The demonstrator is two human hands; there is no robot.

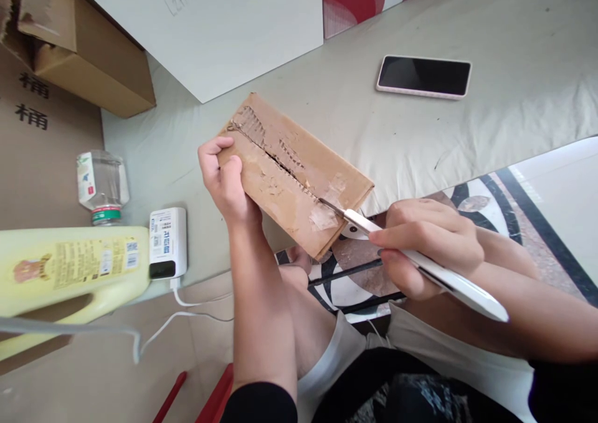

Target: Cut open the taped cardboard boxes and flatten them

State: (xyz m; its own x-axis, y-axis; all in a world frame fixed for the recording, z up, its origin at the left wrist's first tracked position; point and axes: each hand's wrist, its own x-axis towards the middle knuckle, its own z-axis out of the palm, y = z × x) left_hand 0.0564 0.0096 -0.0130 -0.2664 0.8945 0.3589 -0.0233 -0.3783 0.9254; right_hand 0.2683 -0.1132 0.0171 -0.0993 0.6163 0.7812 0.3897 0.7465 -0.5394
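The cardboard box [322,161] is between your hands. Your left hand [228,183] clasps its left edge, likely bracing it against blade pressure; your right hand [430,239], curled closed around a white knife [460,291], rests the tip at its seam [278,160].

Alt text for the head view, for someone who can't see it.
The right hand holds a white knife, its blade at the seam of a cardboard box; the left hand grips the box. A phone lies beyond on the cloth.
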